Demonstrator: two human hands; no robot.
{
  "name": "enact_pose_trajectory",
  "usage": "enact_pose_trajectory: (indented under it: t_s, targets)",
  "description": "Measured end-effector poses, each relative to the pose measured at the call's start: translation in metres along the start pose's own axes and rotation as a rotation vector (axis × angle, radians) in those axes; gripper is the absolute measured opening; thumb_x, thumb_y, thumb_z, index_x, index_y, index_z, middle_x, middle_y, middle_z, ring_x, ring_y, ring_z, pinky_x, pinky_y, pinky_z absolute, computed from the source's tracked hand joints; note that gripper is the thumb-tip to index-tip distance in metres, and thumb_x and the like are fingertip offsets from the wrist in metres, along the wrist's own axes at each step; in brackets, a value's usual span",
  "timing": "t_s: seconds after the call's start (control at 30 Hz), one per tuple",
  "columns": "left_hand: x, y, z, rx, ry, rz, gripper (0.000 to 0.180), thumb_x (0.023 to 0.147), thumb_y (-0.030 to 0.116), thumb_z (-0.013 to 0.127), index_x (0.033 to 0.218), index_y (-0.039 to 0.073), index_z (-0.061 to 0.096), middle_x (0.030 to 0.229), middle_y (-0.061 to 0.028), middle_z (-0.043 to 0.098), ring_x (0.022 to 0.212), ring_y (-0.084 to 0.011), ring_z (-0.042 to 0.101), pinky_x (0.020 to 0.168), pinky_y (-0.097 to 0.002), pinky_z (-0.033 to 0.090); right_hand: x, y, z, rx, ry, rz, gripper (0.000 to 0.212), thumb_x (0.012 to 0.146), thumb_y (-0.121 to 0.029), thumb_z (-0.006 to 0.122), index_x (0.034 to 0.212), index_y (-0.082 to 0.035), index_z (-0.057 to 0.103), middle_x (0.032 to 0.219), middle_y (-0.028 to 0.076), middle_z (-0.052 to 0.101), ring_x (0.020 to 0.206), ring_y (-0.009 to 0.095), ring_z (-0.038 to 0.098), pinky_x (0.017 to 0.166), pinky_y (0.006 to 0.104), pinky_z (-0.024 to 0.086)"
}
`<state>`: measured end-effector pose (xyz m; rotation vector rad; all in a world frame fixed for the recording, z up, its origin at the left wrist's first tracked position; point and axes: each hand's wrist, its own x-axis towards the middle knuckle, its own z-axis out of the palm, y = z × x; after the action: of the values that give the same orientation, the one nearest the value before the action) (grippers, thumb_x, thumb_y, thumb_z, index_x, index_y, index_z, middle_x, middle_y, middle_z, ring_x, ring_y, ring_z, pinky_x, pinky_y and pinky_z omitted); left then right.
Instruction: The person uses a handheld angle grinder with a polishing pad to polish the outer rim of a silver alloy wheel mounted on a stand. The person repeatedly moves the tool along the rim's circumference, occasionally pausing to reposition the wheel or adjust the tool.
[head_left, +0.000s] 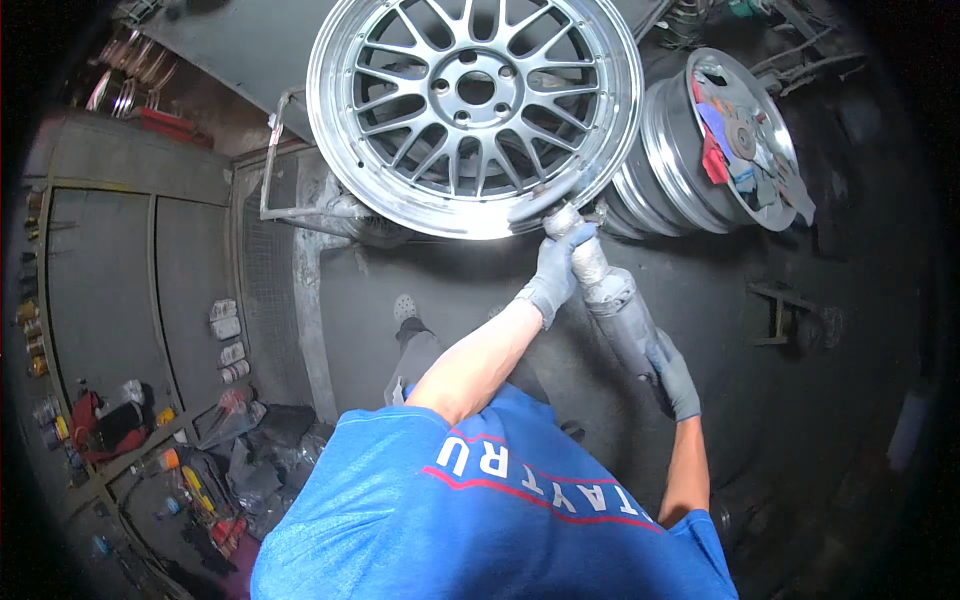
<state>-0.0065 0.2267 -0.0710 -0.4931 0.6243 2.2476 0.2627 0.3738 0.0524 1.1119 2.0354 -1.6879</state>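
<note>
A large silver alloy wheel (pixel 468 125) with mesh-like spokes and a shiny outer lip faces me at the top of the head view. Both my hands grip a long grey angle grinder (pixel 625 315), its neck wrapped in pale material. My left hand (pixel 560 270), in a light grey glove, is closed round the neck close to the wheel. Farther back, my gloved right hand (pixel 676 378) wraps the rear of the body, with some fingers hidden. The grinder's disc (pixel 545 200) lies at the wheel's lower right lip and looks blurred; whether it touches, I cannot tell.
Right of the wheel, several stacked rims (pixel 690 150) carry cloths and discs on the end one. A bent metal frame (pixel 268 180) stands at the left. Bags and bottles crowd the lower left beside a grey cabinet (pixel 105 270). A small metal stand (pixel 780 312) is at the right.
</note>
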Motion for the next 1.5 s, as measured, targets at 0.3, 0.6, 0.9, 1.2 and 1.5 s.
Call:
enact_pose_trajectory:
  t_s: [0.3,0.6,0.9,1.2,1.5]
  targets:
    - [-0.022,0.013,0.002,0.07,0.061,-0.055,0.03,0.092,0.006,0.083,0.119,0.008,0.069,0.103,-0.0073,0.076,0.091,-0.0219,0.076,0.084,-0.0385,0.063,-0.001,0.044,0.014,0.127,0.014,0.059,0.067,0.108,-0.034,0.07,0.161,0.004,0.052,0.158,0.015,0.059,0.146,0.025,0.053,0.124,0.0379,0.039]
    - [-0.058,0.095,-0.085,0.365,0.049,-0.119,0.038,0.084,0.014,0.093,0.116,0.008,0.074,0.107,-0.0049,0.076,0.095,-0.0201,0.073,0.087,-0.0379,0.06,-0.041,0.075,0.19,0.436,0.005,0.076,0.076,0.108,-0.044,0.071,0.165,0.002,0.048,0.162,0.016,0.056,0.144,0.028,0.054,0.12,0.0394,0.044]
    - [-0.091,0.197,-0.109,0.621,0.045,-0.068,0.025,0.088,0.009,0.092,0.105,0.009,0.074,0.091,-0.0043,0.074,0.076,-0.018,0.072,0.066,-0.037,0.059,-0.064,0.069,0.36,0.748,0.057,0.094,0.071,0.11,-0.04,0.069,0.164,0.002,0.049,0.158,0.017,0.059,0.141,0.026,0.058,0.119,0.0392,0.045]
    - [-0.154,0.283,-0.111,0.482,-0.2,-0.157,0.026,0.093,0.009,0.078,0.117,0.0,0.071,0.112,-0.0115,0.075,0.11,-0.0237,0.073,0.106,-0.0385,0.055,-0.053,0.033,0.35,0.28,0.047,-0.118,0.067,0.109,-0.042,0.069,0.16,-0.002,0.056,0.158,0.017,0.062,0.147,0.026,0.055,0.123,0.04,0.042]
    - [-0.179,0.313,-0.152,0.24,0.125,0.174,0.039,0.082,-0.001,0.075,0.118,0.004,0.061,0.104,-0.0138,0.069,0.103,-0.032,0.07,0.106,-0.0485,0.056,0.126,-0.144,0.157,-0.223,0.489,-0.566,0.038,0.104,-0.031,0.074,0.124,0.001,0.075,0.118,0.019,0.078,0.11,0.028,0.074,0.098,0.0418,0.056]
